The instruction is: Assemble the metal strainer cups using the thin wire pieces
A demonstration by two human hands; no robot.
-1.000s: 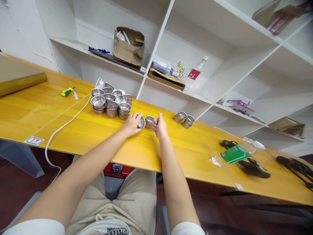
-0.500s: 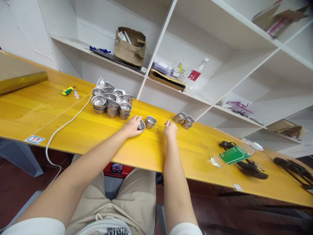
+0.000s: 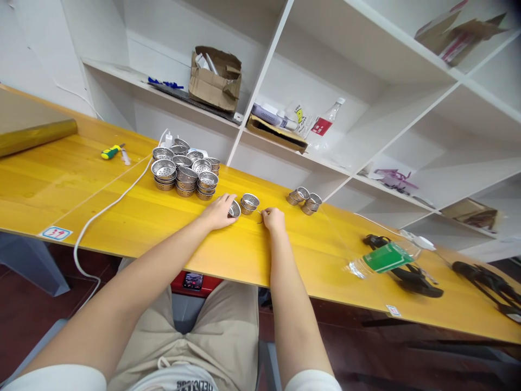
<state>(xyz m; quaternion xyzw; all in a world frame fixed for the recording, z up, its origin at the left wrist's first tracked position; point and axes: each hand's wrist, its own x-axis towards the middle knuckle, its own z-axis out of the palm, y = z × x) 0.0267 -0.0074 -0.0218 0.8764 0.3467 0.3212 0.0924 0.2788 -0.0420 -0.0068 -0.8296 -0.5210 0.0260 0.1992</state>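
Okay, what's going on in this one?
A person at a yellow wooden bench has their left hand on a perforated steel strainer cup. Their right hand pinches a thin wire beside a second cup. A heap of similar cups sits further left, with a few more cups to the right.

You have bright, even light across the scene: the yellow wooden tabletop (image 3: 61, 187) carries a pale sheen toward its left end, and the steel strainers (image 3: 165, 169) catch small highlights on their rims above soft, faint shadows. The dark floor (image 3: 101, 266) below the table falls much dimmer, and the top right corner of your view darkens too. Detail stays fairly sharp through most of the frame, though your wide lens bends the white shelving (image 3: 366, 98) and stretches shapes toward the edges, while the clear plastic bottle (image 3: 358, 267) shows light glare.
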